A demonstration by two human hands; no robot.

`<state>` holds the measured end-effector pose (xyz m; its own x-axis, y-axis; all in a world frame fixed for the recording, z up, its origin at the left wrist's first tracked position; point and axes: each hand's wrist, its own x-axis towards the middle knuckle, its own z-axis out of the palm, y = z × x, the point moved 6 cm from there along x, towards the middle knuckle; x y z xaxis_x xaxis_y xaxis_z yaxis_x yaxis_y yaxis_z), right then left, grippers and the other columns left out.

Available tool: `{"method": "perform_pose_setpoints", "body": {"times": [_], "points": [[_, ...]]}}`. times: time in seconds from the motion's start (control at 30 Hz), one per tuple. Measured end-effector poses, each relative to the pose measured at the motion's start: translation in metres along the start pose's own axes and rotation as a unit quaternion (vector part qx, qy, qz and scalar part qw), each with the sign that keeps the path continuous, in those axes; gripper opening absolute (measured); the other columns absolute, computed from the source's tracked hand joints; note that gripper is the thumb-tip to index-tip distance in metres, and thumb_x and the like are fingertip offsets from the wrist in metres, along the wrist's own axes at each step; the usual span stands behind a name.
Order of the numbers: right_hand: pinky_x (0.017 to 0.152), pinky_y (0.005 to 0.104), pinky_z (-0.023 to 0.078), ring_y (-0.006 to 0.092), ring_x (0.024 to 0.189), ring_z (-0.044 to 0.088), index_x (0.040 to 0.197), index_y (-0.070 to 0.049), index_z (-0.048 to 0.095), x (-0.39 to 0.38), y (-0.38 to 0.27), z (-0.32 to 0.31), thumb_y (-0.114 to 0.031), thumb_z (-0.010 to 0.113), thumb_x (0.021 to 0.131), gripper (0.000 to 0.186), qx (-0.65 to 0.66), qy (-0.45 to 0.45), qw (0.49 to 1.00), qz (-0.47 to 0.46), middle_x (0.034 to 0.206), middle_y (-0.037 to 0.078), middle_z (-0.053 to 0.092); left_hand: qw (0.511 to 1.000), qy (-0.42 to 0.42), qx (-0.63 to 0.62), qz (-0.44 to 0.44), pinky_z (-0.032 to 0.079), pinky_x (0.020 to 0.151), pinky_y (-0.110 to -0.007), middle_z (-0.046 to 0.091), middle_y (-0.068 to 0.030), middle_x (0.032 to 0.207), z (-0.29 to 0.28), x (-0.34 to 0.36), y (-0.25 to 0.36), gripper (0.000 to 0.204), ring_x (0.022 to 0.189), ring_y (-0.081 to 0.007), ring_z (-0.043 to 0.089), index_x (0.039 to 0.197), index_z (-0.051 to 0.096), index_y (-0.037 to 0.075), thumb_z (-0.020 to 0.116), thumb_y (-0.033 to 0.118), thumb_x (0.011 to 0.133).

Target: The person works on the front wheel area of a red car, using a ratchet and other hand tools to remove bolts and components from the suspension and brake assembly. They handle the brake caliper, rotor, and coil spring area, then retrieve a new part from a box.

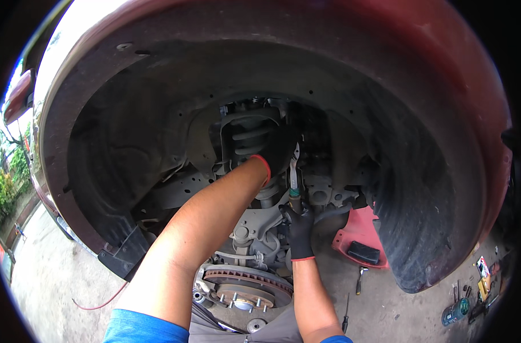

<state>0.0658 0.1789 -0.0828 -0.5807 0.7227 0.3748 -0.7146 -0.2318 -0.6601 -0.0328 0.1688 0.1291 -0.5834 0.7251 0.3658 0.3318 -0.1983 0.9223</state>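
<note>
Head view: Inside a red car's wheel well (151,108), a black-gloved right hand (299,222) is wrapped around the lower end of a silver-shafted hand tool (293,171), held nearly upright beside the coil spring (248,136). The gloved left hand (277,150) reaches near the tool's top; shadow hides its fingers, so its grip cannot be told. Below sits a brake rotor (246,276).

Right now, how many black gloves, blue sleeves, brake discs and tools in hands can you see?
Black gloves: 2
Blue sleeves: 2
Brake disc: 1
Held tool: 1
Total: 6
</note>
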Motion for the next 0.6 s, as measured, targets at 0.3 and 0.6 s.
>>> {"method": "perform_pose_setpoints", "body": {"times": [0.3,0.6], "points": [[0.063,0.0293,0.047,0.0079,0.072,0.057,0.096,-0.002,0.066,0.001,0.003,0.008,0.001,0.081,0.081,0.021,-0.012,0.017,0.998,0.056,0.083,-0.001,0.064,0.990,-0.004,-0.111,-0.086,0.045,0.053,-0.036,0.053,-0.0043,0.067,0.004,-0.005,0.010,0.025,0.054,-0.0206,0.053,0.079,0.052,0.014,0.051,0.025,0.101],[0.072,0.0323,0.050,0.0106,0.079,0.058,0.101,-0.001,0.066,0.027,-0.062,-0.033,-0.006,0.080,0.082,0.024,-0.304,-0.112,0.946,-0.009,0.089,0.001,0.067,0.938,0.027,-0.301,-0.170,0.045,0.050,-0.034,0.056,-0.0012,0.070,0.010,-0.019,-0.001,0.018,0.057,-0.0187,0.057,0.085,0.058,0.015,0.056,0.027,0.097]]}}
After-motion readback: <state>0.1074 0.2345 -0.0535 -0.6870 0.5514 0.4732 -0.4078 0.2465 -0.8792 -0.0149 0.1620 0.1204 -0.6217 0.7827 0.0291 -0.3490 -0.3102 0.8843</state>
